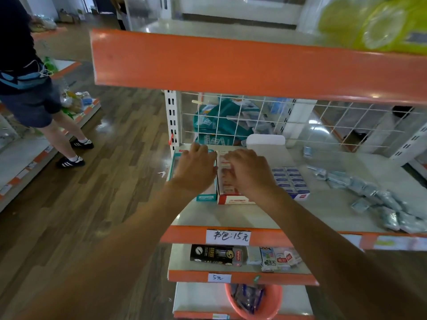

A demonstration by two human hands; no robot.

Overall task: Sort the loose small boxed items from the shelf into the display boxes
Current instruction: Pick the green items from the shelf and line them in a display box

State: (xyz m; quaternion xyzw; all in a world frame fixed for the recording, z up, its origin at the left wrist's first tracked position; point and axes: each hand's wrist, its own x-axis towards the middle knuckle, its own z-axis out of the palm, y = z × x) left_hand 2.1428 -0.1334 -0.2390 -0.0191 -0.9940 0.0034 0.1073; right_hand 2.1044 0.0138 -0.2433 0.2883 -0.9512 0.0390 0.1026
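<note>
teal box [205,197] mostly under L hand [196,167], red box [233,200] contents blurred, yellow pack [374,21] cut off top-rt

There are three display boxes [235,200], two hands [196,167], two handwritten price labels [227,236] and one pink basket [273,301].

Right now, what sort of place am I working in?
Most likely a small shop: orange-edged shelves with handwritten price tags, display boxes of small packaged goods, and another stocked rack across the aisle.
</note>
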